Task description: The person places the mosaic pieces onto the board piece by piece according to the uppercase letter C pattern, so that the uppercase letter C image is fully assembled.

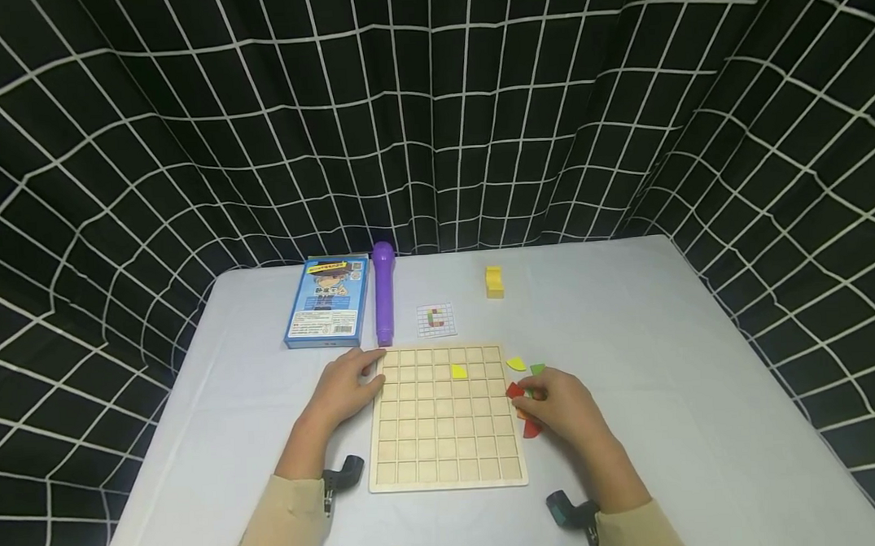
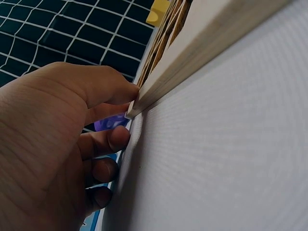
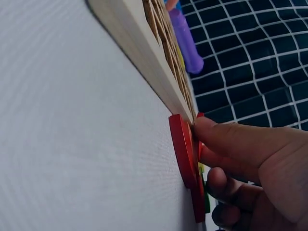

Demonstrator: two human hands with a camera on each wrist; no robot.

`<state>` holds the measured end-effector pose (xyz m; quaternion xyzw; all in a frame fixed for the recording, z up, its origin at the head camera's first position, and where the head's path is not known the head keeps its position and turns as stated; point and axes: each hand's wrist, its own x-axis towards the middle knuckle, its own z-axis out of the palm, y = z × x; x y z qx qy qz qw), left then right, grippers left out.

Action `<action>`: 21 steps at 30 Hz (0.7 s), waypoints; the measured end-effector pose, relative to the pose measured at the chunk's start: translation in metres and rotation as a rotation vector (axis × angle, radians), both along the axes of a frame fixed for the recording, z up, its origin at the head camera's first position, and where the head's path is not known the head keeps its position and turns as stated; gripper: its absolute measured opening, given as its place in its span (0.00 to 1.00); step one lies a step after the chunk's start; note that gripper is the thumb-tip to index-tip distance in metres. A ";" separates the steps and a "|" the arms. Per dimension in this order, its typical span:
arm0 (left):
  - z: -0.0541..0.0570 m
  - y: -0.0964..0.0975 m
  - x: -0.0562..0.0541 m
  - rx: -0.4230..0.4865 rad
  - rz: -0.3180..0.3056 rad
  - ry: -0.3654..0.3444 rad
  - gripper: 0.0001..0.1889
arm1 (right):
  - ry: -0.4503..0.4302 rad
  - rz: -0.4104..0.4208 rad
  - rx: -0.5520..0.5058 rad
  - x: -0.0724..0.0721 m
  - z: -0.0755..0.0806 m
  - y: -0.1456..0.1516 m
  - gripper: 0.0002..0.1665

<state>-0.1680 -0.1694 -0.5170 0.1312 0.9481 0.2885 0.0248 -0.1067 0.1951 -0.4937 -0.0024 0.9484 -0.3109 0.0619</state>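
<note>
- Touching the left edge of the wooden grid board point(image 1: 444, 427) near its far corner, the left hand point(image 1: 347, 384) has its fingers relaxed rather than clamped, probably to stop the board from sliding.
- The right hand point(image 1: 564, 402) pinches a red piece point(image 1: 513, 389) between thumb and index finger, just beside the board's right edge; the fingertip grip seems to suit so thin a piece. Whether that piece touches the board cannot be told.
- The loose pieces lie on the worktop point(image 1: 667, 336) to the right of the board, presumably to be within that hand's short reach.
- A printed card point(image 1: 436, 320) lies beyond the board, likely where the person can see its coloured pattern.
- A blue box point(image 1: 326, 304) and a purple microphone-shaped stick point(image 1: 384, 296) stand side by side at the far left, and a yellow notched block point(image 1: 494, 282) at the far right, seemingly out of the way.
- Counted: one board, apparently seven cells by seven; one card, one box, one stick, one block.
- On the board: one yellow quarter-round point(image 1: 460, 372), second row from the far side, fifth column from the left.
- Off the board: one yellow wedge point(image 1: 516, 364), one green wedge point(image 1: 537, 369) plus another sliver of green under the fingers, one partly covered orange piece point(image 1: 522, 414), and at least two reds, the pinched one and a red wedge point(image 1: 531, 429) nearer the person. The hand hides part of the group, so more cannot be ruled out.
</note>
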 end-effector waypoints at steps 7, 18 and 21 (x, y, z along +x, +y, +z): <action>-0.001 0.001 0.001 0.001 0.021 -0.024 0.26 | 0.027 -0.004 0.023 -0.001 0.001 -0.002 0.20; -0.001 0.000 0.001 -0.001 0.015 -0.021 0.26 | 0.105 0.001 -0.034 -0.010 0.023 -0.005 0.20; -0.001 0.000 0.001 0.004 0.017 -0.022 0.26 | 0.138 0.019 -0.027 -0.015 0.029 -0.008 0.19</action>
